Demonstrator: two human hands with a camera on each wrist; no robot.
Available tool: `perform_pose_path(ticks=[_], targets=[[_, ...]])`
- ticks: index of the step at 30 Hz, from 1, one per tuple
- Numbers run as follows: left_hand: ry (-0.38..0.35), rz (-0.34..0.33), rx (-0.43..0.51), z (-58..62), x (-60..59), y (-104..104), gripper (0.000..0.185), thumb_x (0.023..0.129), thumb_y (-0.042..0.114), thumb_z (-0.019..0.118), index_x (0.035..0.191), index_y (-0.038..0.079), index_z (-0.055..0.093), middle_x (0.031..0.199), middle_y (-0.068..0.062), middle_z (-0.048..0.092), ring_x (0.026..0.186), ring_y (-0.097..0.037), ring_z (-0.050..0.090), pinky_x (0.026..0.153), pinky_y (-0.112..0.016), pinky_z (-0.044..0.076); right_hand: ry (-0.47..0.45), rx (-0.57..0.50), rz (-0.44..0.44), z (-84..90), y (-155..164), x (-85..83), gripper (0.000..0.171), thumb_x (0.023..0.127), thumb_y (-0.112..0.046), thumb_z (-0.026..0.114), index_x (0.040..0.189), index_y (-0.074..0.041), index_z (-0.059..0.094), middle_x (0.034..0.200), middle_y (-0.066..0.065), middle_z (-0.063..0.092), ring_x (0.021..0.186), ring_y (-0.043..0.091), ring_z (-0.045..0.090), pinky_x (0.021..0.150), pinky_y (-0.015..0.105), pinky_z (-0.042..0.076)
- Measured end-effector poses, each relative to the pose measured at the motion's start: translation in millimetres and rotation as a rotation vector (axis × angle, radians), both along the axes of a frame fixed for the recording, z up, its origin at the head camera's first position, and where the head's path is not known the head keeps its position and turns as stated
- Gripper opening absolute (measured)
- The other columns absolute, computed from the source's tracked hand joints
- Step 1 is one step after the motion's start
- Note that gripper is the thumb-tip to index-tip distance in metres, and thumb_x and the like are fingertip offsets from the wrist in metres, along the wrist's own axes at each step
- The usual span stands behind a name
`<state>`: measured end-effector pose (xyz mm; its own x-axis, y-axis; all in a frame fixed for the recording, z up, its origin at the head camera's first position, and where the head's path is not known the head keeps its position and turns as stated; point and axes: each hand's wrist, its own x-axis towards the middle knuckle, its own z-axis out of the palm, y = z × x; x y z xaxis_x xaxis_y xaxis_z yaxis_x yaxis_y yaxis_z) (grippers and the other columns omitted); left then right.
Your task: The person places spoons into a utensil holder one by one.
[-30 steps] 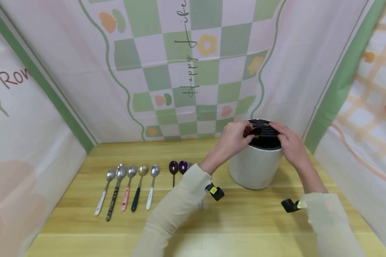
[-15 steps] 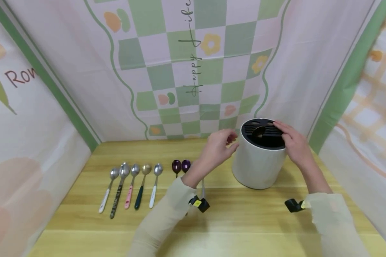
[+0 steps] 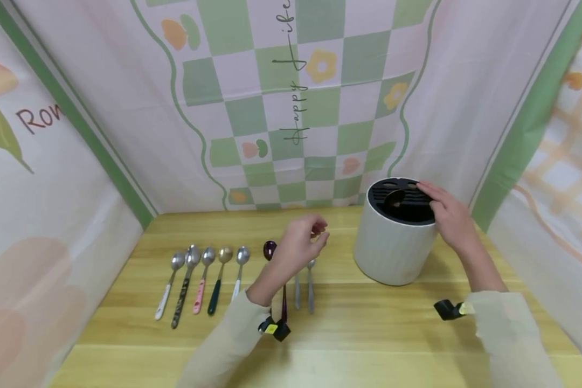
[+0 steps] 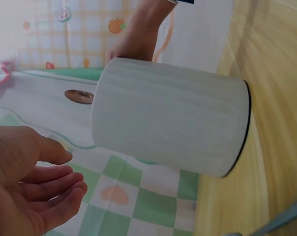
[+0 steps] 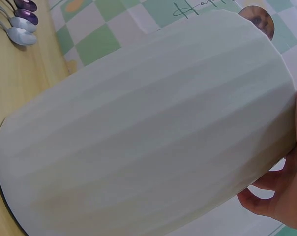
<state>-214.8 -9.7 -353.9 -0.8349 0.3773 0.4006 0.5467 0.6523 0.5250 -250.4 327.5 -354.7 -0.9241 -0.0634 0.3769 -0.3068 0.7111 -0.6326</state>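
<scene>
A white ribbed holder (image 3: pixel 393 248) with a black slotted top stands on the wooden table (image 3: pixel 368 334) at the right. The bowl of a dark spoon (image 3: pixel 393 199) sticks up out of a slot. My right hand (image 3: pixel 448 215) grips the holder's far right rim, fingers lying over the top. My left hand (image 3: pixel 302 242) hovers empty, fingers loosely curled, left of the holder and above a purple spoon (image 3: pixel 270 249) and two grey spoons (image 3: pixel 310 285). The left wrist view shows the relaxed left hand (image 4: pixel 30 187) apart from the holder (image 4: pixel 173 123).
A row of several spoons (image 3: pixel 201 280) with coloured handles lies on the table's left half. Patterned cloth walls (image 3: pixel 291 108) close in the back and both sides. The right wrist view is filled by the holder (image 5: pixel 148 132), with spoons (image 5: pixel 20 19) far off.
My left hand has let go of the dark spoon, left standing in the holder, and has moved left and down over the spoons on the table. The right hand stays on the holder.
</scene>
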Motion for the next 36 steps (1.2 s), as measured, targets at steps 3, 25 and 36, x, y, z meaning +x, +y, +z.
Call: perform_pose_path(ticks=[3,25,36], targets=[[-0.018,0.031,0.006,-9.9,3.8,-12.5,0.015,0.094,0.009,0.066,0.107,0.003,0.068,0.100,-0.007,0.072,0.091,-0.016,0.069,0.077,-0.019,0.058,0.002,0.004,0.007,0.8,-1.4,-0.7,0.050,0.104,-0.016,0.024,0.148,-0.006,0.046,0.157,0.020,0.037,0.146,0.050,0.027,0.117,0.067,0.020],[-0.140,0.172,-0.051,-79.7,19.3,-78.9,0.018,0.086,-0.002,0.066,0.104,-0.004,0.068,0.088,-0.013,0.071,0.072,-0.014,0.064,0.062,-0.012,0.052,0.005,-0.001,0.013,-0.9,1.9,0.0,0.049,0.105,-0.014,0.024,0.149,-0.005,0.043,0.158,0.022,0.035,0.146,0.051,0.025,0.119,0.067,0.017],[-0.207,0.213,-0.130,-99.7,17.9,-90.9,0.017,0.083,-0.006,0.065,0.100,-0.006,0.067,0.085,-0.014,0.070,0.068,-0.015,0.063,0.057,-0.013,0.051,-0.003,-0.014,0.007,-0.1,0.4,0.3,0.050,0.106,-0.018,0.023,0.149,-0.007,0.044,0.158,0.020,0.035,0.148,0.048,0.024,0.119,0.066,0.016]])
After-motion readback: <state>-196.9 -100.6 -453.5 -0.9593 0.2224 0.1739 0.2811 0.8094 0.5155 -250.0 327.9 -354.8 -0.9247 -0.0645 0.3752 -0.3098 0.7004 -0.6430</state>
